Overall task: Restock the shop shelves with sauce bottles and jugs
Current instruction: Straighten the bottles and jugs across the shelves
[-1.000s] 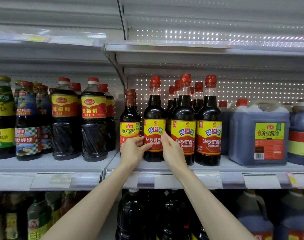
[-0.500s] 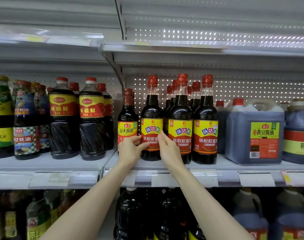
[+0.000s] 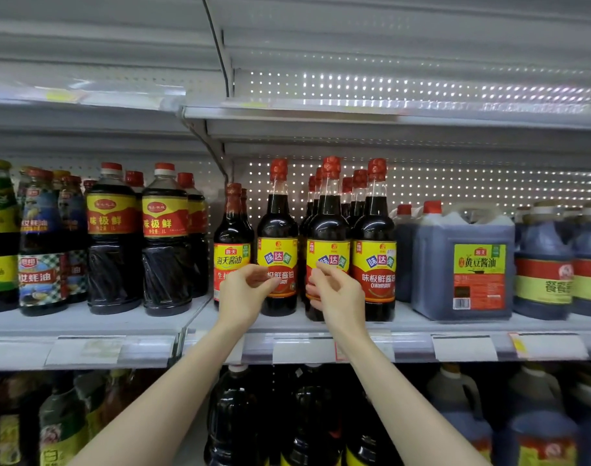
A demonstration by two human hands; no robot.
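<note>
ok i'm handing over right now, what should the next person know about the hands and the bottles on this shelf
Left hand: fingers loosely curled in front of the front-left yellow-label bottle, gripping nothing.
Right hand: loosely curled in front of the next bottle to the right, gripping nothing.
Things: the yellow-label bottles stand upright at the front of the shelf, labels out, with a jug to their right.
Done: this row looks stocked and faced.
Left: probably draw the hands back and fetch more stock; none is in view.
</note>
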